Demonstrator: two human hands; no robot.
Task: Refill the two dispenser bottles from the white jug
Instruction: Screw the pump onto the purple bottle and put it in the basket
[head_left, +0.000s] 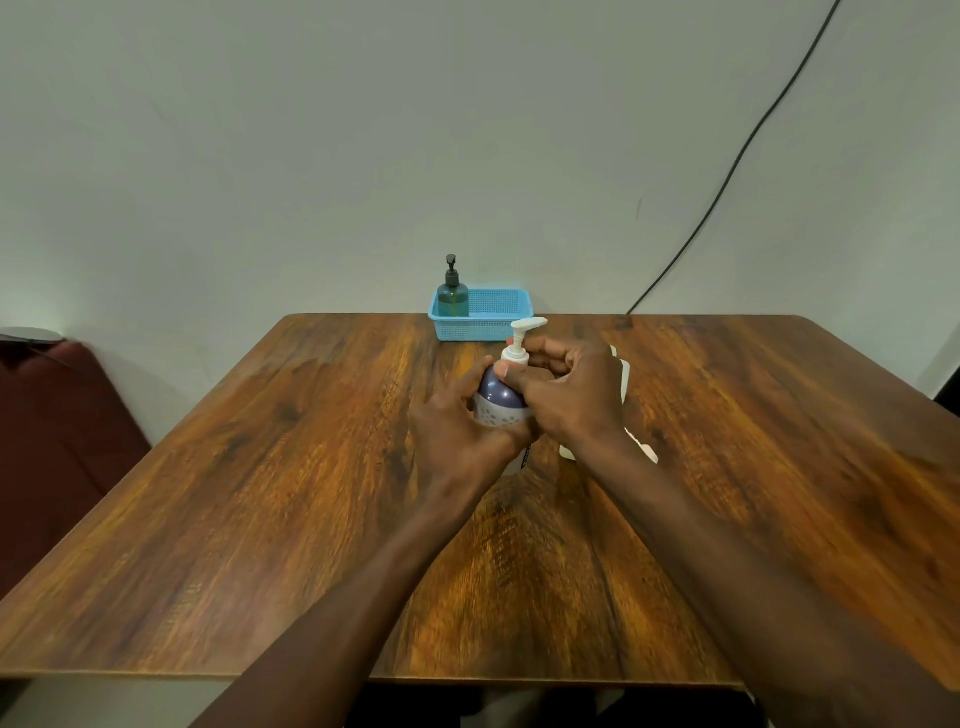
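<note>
A purple-and-white dispenser bottle (497, 399) with a white pump head (523, 335) stands upright on the middle of the wooden table (260, 467). My left hand (457, 431) wraps its body from the left. My right hand (566, 395) has thumb and fingers closed around the pump collar. The white jug (625, 382) stands just behind my right hand, mostly hidden by it. A green dispenser bottle (452, 293) with a black pump stands in the left end of a blue basket (498, 322).
The blue basket sits at the table's far edge against the wall. A black cable (727, 176) runs down the wall at the right. A dark red seat (57, 441) is left of the table.
</note>
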